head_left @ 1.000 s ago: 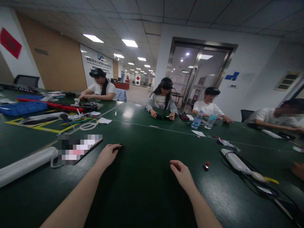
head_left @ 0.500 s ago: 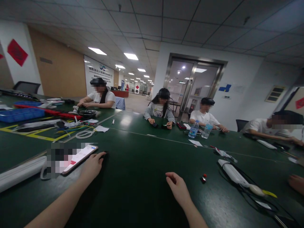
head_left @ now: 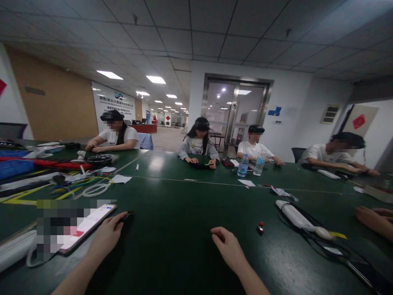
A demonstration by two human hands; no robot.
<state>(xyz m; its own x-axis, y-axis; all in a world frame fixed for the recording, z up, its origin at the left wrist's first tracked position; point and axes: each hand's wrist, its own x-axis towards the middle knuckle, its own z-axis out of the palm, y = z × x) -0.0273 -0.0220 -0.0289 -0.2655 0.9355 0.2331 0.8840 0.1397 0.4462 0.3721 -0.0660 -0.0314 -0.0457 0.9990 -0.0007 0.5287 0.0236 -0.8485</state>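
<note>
My left hand lies on the dark green table beside a lit phone. Its fingers are bent together around a small black object, which pokes out at the fingertips; its kind is too dark to make out. My right hand rests on the table with loosely curved fingers. A gap shows between its thumb and forefinger, and it holds nothing. To its right lies a small red and dark shiny object, apart from the hand.
A white power strip with black cable lies at right, near another person's hands. Water bottles stand farther back. Cables, blue trays and a white strip occupy the left. Several people in headsets sit opposite.
The view has turned slightly right and up, so most table items appear farther left. Both hands keep nearly the same pose. The person opposite has brought their hands closer together.
</note>
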